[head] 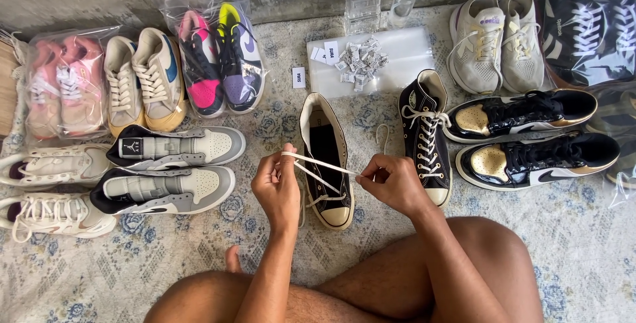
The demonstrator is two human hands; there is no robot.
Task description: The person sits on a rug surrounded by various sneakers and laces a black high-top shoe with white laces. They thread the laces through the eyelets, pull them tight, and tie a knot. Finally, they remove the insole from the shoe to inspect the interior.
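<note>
While both hands work, a white lace (pixel 318 166) stretches taut between them.
Left hand (pixel 278 187) and right hand (pixel 392 182) fingers pinched on it, above the black high-top shoe (pixel 326 164).

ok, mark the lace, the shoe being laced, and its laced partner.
lace (pixel 318 164), head view, on the taut white stretch between the hands.
unlaced black high-top (pixel 326 154), head view, on its dark tongue.
laced black high-top (pixel 427 141), head view, on its white lacing.
</note>
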